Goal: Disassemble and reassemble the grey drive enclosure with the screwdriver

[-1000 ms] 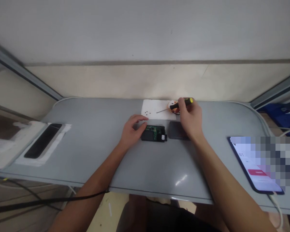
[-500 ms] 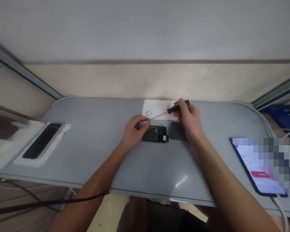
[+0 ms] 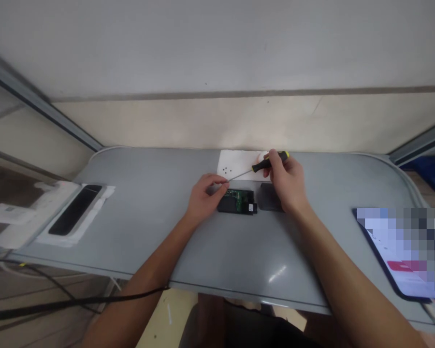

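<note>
My right hand [image 3: 288, 179] is closed around the black and yellow handle of a screwdriver [image 3: 264, 164]. Its thin shaft slants down to the left, to the fingertips of my left hand [image 3: 207, 195]. There, thumb and forefinger pinch together at the tip; whatever small piece they hold is too small to make out. Just below lies an opened black device with a green circuit board [image 3: 239, 199], partly behind the left thumb. A dark grey cover [image 3: 268, 197] rests to its right, partly under my right hand. Several tiny dark screws [image 3: 226, 170] sit on a white paper [image 3: 239, 162] behind.
A large phone [image 3: 395, 256] with a lit screen and a cable lies at the right of the grey table [image 3: 148, 179]. At the left, a black flat panel [image 3: 76, 209] lies on white sheets. A black cable [image 3: 76, 303] crosses near the front edge.
The view has shifted slightly, so everything sits a little further right. Both hands and the screwdriver keep nearly the same pose over the device.
</note>
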The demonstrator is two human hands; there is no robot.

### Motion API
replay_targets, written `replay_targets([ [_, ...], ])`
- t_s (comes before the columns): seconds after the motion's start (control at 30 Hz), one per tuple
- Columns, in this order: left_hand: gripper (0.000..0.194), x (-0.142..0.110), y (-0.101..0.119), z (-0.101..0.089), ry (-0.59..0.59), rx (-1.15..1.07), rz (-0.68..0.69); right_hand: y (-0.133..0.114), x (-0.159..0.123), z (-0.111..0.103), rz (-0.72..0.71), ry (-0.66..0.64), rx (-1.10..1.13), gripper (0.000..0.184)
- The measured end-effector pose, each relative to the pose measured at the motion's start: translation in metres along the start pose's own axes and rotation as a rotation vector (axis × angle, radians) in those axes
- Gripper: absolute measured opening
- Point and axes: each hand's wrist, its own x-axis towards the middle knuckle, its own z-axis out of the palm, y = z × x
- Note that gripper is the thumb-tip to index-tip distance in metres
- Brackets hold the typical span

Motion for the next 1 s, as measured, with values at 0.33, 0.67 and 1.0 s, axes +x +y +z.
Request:
replay_targets([
  [0.33,0.007,-0.001,0.000,0.002,0.021,0.160,0.136,-0.010,-0.010,0.000,-0.160,-0.026,-0.133,0.041],
  [0.67,0.015,-0.002,0.004,0.000,-0.091,0.331,0.138,-0.010,-0.014,0.002,-0.224,-0.093,-0.211,0.038],
  [1.0,0.027,0.004,-0.002,-0.005,-0.086,0.247,-0.034,-0.008,-0.016,0.004,-0.251,-0.127,-0.271,0.034],
])
